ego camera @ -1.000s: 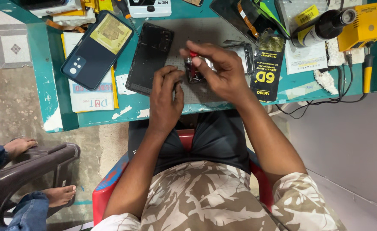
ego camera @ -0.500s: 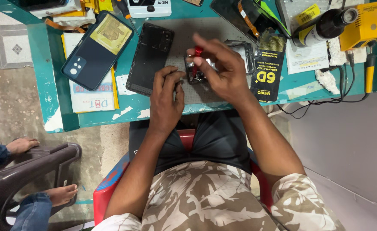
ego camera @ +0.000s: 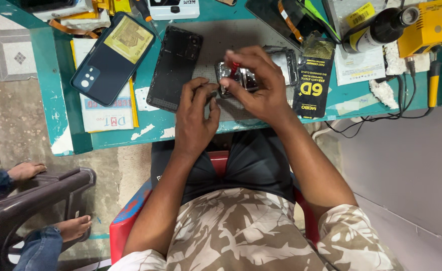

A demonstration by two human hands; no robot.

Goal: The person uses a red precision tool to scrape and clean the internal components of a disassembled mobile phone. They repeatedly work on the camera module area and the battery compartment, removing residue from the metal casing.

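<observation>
My right hand (ego camera: 256,88) pinches a small red-handled screwdriver (ego camera: 234,66), tip down on an opened phone (ego camera: 282,62) whose metal insides show. The phone lies on a grey mat (ego camera: 231,37) on the teal table (ego camera: 60,85). My left hand (ego camera: 196,113) curls its fingertips against the phone's left edge and holds it. A black back cover (ego camera: 173,68) lies just left of my hands. Further left rests a dark blue phone (ego camera: 100,68) with a yellow sheet on its back.
A black packet with gold print (ego camera: 311,75), a dark bottle (ego camera: 376,30), a yellow box device (ego camera: 424,27) and a yellow-handled tool (ego camera: 433,83) with cables crowd the right. Another person's bare feet (ego camera: 25,170) and a dark chair (ego camera: 30,198) are at the left.
My right hand has shifted slightly right and turned, with the red screwdriver still upright on the phone. My left hand's fingers stay at the phone's edge.
</observation>
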